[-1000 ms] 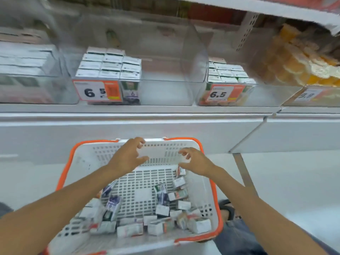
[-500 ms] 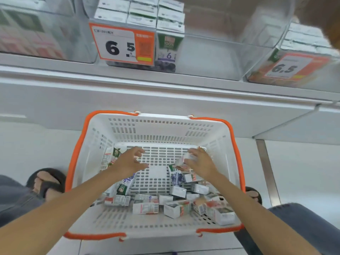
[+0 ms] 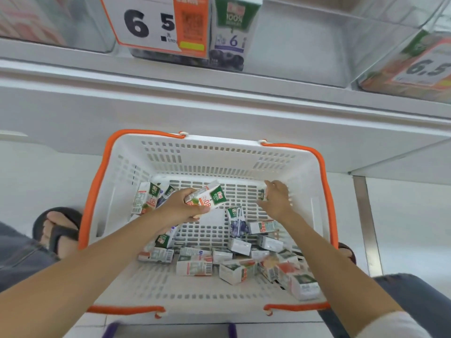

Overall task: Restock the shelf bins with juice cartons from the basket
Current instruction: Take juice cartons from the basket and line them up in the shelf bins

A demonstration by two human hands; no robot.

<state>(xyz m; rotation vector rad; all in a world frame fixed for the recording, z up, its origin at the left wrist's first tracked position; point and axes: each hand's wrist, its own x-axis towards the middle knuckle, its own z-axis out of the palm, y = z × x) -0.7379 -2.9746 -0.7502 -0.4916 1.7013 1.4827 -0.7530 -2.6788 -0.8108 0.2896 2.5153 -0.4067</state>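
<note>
The basket (image 3: pixel 219 154) is white plastic with slotted walls and orange handles. Many small juice cartons (image 3: pixel 195 265) lie loose on its floor, mostly on their sides in the near half. The left hand (image 3: pixel 181 211) grips a white-and-green carton (image 3: pixel 207 198), tilted, above them. The right hand (image 3: pixel 278 202) holds a second carton (image 3: pixel 264 194), mostly hidden. In the clear shelf bin (image 3: pixel 292 45) a blueberry carton (image 3: pixel 231 32) stands upright.

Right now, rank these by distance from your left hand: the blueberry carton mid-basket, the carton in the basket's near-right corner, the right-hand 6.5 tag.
From the left hand:
1. Blueberry carton, middle of the basket.
2. Corner carton, near right.
3. 6.5 tag, far upper right.
</note>
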